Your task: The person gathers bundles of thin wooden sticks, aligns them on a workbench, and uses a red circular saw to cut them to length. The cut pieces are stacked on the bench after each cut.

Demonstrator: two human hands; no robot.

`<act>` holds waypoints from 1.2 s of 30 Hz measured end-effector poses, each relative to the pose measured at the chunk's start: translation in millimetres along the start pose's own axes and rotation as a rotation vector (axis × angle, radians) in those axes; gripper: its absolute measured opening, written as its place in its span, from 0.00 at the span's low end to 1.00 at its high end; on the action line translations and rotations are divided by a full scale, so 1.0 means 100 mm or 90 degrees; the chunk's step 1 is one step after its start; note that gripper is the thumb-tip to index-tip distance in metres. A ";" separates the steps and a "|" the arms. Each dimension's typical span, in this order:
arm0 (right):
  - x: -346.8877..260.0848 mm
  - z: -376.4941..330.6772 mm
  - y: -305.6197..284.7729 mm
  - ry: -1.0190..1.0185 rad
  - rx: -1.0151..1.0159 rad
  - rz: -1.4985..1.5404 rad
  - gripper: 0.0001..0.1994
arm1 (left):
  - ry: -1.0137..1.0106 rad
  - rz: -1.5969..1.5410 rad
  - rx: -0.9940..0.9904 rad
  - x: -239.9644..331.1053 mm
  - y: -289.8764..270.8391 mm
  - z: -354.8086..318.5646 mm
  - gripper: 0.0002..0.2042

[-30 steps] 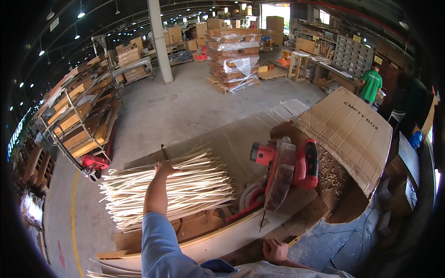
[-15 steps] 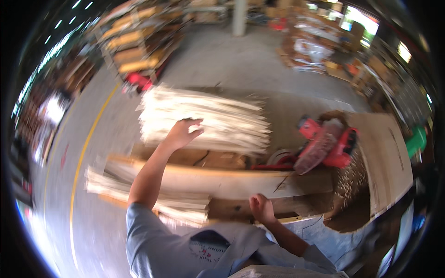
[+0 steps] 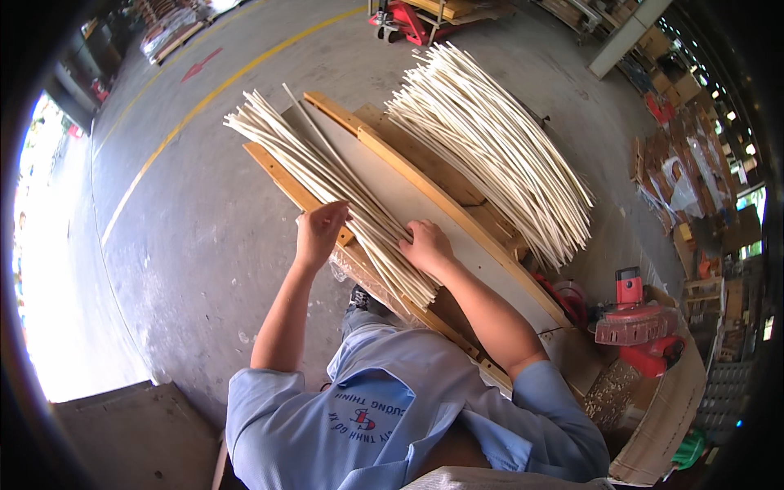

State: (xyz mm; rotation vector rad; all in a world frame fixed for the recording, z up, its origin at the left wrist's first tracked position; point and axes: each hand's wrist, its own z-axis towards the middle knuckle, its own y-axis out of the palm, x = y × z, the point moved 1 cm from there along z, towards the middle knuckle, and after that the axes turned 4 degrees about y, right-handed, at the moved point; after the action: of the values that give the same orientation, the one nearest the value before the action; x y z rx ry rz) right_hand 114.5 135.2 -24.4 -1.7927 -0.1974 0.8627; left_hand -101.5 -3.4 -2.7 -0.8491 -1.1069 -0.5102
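Note:
A narrow bundle of thin pale wooden rods (image 3: 327,175) lies in a long wooden trough, with one rod sticking up askew from it. At the bundle's left side is my left hand (image 3: 320,233), its fingers curled closed against the rods. My right hand (image 3: 428,245) bends its fingers over the opposite side of the same bundle, close to its near end. Beyond the trough a larger pile of similar pale rods (image 3: 498,151) is spread out, with neither hand touching it. The fingertips of both hands are partly hidden.
A wooden rail (image 3: 457,208) runs between bundle and pile. At right, a red power saw (image 3: 641,331) sits beside a cardboard sheet (image 3: 665,420) and wood shavings. A red pallet jack (image 3: 404,20) stands at the far side. A brown board (image 3: 135,437) is at lower left.
The view has turned, so the bench now slants. My left hand has come back from over the larger pile to the narrow bundle. My right hand has moved from near my body onto that bundle.

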 end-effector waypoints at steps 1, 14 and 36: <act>0.05 0.05 0.01 0.029 -0.032 0.020 0.19 | -0.027 -0.021 -0.011 -0.01 0.03 -0.11 0.13; -0.13 0.02 0.01 -0.060 -0.040 0.042 0.15 | -0.232 -0.087 -0.092 -0.10 0.49 -0.71 0.14; -0.07 0.23 -0.13 0.049 -0.181 0.165 0.15 | -0.254 -0.143 -0.074 -0.05 0.64 -0.77 0.15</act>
State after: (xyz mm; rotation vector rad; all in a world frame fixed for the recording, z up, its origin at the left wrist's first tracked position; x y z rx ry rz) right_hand 97.9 154.4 -13.0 -2.1468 -0.0386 0.9828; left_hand -13.2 -28.0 -43.3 -0.9593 -1.5621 -0.6115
